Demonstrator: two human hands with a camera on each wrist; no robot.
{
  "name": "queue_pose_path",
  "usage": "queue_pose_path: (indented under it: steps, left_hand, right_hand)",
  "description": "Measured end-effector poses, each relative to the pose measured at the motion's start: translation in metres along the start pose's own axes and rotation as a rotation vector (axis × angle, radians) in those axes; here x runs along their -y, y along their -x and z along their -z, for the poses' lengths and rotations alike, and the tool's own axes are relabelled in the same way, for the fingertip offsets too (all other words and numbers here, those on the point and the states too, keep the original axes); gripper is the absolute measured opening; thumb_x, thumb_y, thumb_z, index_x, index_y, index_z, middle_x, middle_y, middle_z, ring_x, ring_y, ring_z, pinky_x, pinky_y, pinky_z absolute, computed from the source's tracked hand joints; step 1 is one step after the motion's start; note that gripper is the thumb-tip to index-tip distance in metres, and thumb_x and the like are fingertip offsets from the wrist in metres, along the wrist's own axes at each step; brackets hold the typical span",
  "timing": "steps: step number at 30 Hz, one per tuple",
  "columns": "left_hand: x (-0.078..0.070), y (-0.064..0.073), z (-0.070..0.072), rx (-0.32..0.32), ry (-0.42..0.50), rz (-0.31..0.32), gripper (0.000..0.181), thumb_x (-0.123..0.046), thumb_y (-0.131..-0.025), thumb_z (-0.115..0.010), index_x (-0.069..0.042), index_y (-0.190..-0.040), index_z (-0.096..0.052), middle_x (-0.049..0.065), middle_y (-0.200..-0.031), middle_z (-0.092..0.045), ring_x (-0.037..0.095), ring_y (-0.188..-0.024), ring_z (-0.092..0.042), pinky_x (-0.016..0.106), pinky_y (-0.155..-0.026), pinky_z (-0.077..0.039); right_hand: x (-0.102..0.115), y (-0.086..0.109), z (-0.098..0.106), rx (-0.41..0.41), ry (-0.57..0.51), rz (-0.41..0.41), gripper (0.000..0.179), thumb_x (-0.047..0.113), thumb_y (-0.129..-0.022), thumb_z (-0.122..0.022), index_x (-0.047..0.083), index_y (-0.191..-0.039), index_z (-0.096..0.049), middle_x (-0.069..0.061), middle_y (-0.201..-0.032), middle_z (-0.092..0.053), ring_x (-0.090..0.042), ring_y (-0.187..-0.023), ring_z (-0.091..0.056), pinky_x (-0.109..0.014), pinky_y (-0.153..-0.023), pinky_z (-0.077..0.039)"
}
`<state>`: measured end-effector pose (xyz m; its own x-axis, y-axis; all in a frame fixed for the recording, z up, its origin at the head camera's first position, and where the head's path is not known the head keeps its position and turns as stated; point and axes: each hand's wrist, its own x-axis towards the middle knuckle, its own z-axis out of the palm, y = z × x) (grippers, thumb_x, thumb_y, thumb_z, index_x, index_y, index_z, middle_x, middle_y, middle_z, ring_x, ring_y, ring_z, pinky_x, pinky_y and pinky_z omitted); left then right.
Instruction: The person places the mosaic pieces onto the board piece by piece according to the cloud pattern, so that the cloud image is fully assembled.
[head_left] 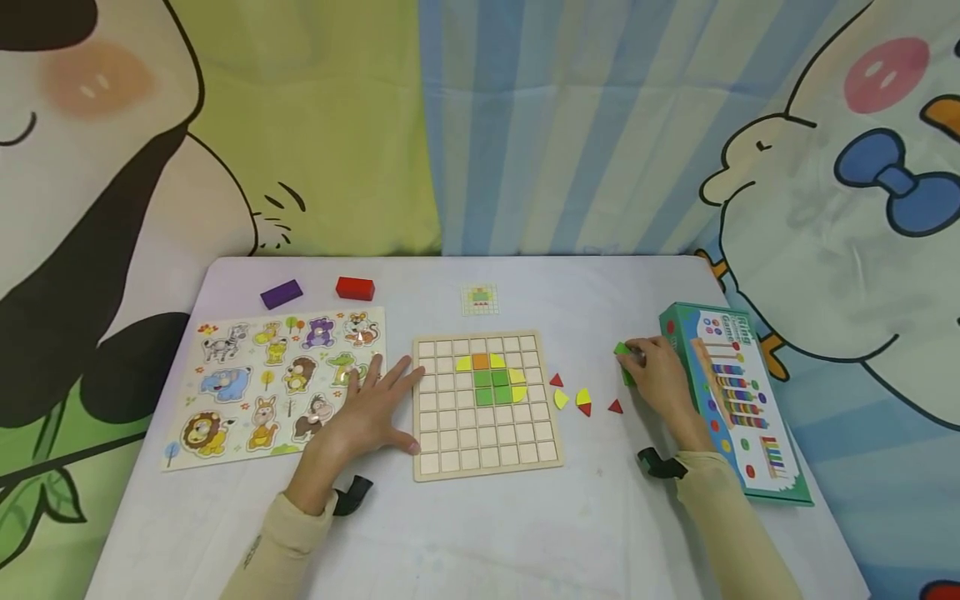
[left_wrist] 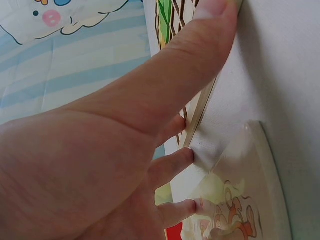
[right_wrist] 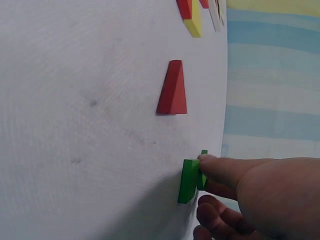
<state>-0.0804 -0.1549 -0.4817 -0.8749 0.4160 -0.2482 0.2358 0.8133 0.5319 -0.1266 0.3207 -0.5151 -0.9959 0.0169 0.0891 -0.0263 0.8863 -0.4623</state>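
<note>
While the small green wooden block (right_wrist: 189, 181) stood on the white table (head_left: 480, 533) near its right side, just left of the green abacus toy box (head_left: 738, 400), the right hand (head_left: 660, 375) had its fingertips (right_wrist: 212, 162) curled onto it, pinching it; a second green piece (head_left: 627, 377) showed below the fingers in the head view. To the left of that hand lay 5 loose pieces: 3 red wooden triangles (head_left: 615, 407) and 2 yellow quarter-round pieces (head_left: 561, 399), all apart from the block and between it and the square wooden grid board (head_left: 487, 406). On the board sat a small cluster of yellow, orange and green tiles (head_left: 491, 379) in its upper middle cells. The left hand (head_left: 371, 412) lay flat with straight, spread fingers, gripping nothing, its thumb (left_wrist: 200, 60) pressed along the board's left edge and its fingers (left_wrist: 172, 167) reaching onto the wooden animal puzzle board (head_left: 277, 383) beside it. Beyond the grid board lay a small pattern card (head_left: 480, 299). Farther back on the left rested a purple rectangular block (head_left: 281, 293) and a red rectangular block (head_left: 355, 288), near each other but apart.
</note>
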Motion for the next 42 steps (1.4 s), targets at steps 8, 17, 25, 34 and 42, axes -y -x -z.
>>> queue_pose_path:
  steps: [8,17,25,34,42]
  left_hand:
    - [0.001,0.000,0.000,-0.001,0.007,0.001,0.117,-0.038,-0.062,-0.094,-0.013,-0.159,-0.034,0.018,-0.169,-0.020,0.055,-0.153,-0.001,0.081,-0.113,0.003]
    - [0.002,0.001,-0.001,0.004,0.015,0.007,0.117,-0.036,-0.062,-0.095,-0.014,-0.159,-0.034,0.017,-0.169,-0.019,0.054,-0.153,0.001,0.080,-0.114,0.005]
    - [0.002,0.000,-0.002,0.013,0.003,0.007,0.117,-0.037,-0.063,-0.095,-0.015,-0.160,-0.033,0.017,-0.169,-0.018,0.054,-0.153,0.001,0.080,-0.114,0.004]
    - [0.004,-0.001,-0.004,0.002,0.009,0.003,0.117,-0.037,-0.062,-0.095,-0.015,-0.159,-0.034,0.017,-0.169,-0.019,0.054,-0.153,0.001,0.080,-0.114,0.005]
    - [0.002,0.000,-0.002,0.007,0.010,0.003,0.116,-0.039,-0.063,-0.094,-0.015,-0.159,-0.034,0.016,-0.169,-0.019,0.053,-0.154,0.002,0.079,-0.115,0.005]
  right_hand:
    - [0.003,-0.001,-0.003,-0.067,0.063,0.058,0.032,0.025,-0.092,-0.074,-0.003,-0.107,-0.074,-0.020,-0.106,-0.063,-0.032,-0.087,-0.061,-0.050,-0.073,-0.055]
    - [0.044,-0.004,-0.013,-0.075,-0.017,0.210,0.027,0.022,-0.088,-0.078,0.002,-0.105,-0.076,-0.012,-0.103,-0.065,-0.024,-0.084,-0.061,-0.036,-0.067,-0.052]
    - [0.102,-0.010,-0.034,-0.022,-0.084,0.512,0.026,0.016,-0.083,-0.084,0.002,-0.103,-0.076,-0.009,-0.102,-0.067,-0.024,-0.085,-0.064,-0.033,-0.067,-0.058]
    - [0.160,-0.008,-0.067,0.100,-0.076,0.750,0.025,0.025,-0.088,-0.080,0.008,-0.106,-0.076,-0.005,-0.106,-0.067,-0.016,-0.088,-0.064,-0.030,-0.074,-0.058]
    - [0.184,-0.005,-0.083,0.150,-0.012,0.796,0.025,0.031,-0.090,-0.077,0.012,-0.106,-0.078,0.000,-0.105,-0.067,-0.013,-0.092,-0.063,-0.027,-0.078,-0.056]
